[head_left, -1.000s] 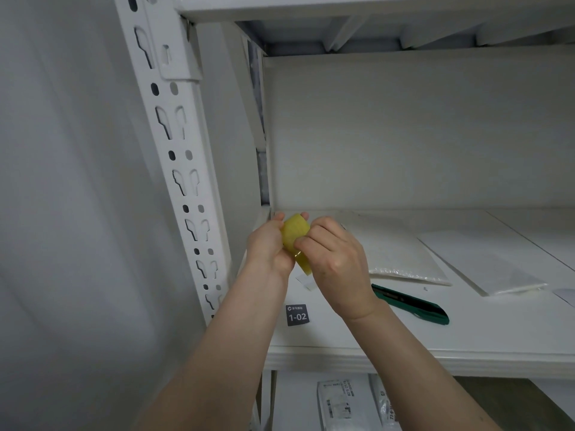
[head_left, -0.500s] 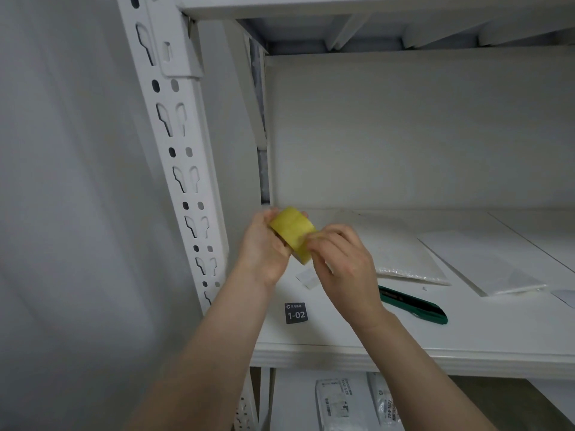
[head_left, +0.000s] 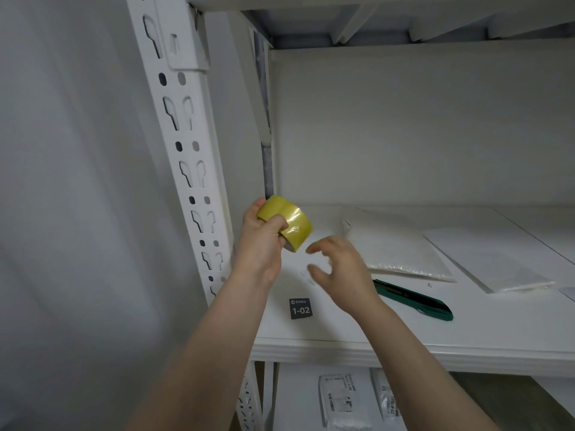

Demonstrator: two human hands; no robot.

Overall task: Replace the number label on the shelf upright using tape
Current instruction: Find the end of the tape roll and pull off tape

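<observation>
My left hand (head_left: pixel 261 241) grips a yellow tape roll (head_left: pixel 289 222) in front of the white slotted shelf upright (head_left: pixel 186 157), with the thumb wrapped over the roll's edge. My right hand (head_left: pixel 339 269) hovers just right of and below the roll, fingers loosely spread and blurred, holding nothing that I can see. A dark number label reading 1-02 (head_left: pixel 300 308) lies flat on the white shelf board (head_left: pixel 342 340) below both hands. No label shows on the upright.
A green utility knife (head_left: pixel 417 301) lies on the shelf right of my right wrist. Behind it lie a white padded mailer (head_left: pixel 395 244) and a white flat sheet (head_left: pixel 485 259). White parcels (head_left: pixel 339 399) sit on the shelf below. A grey curtain (head_left: pixel 62 213) hangs at left.
My right hand has let go of the tape roll and pulled away down and to the right. My left hand has turned the roll and lifted it slightly left.
</observation>
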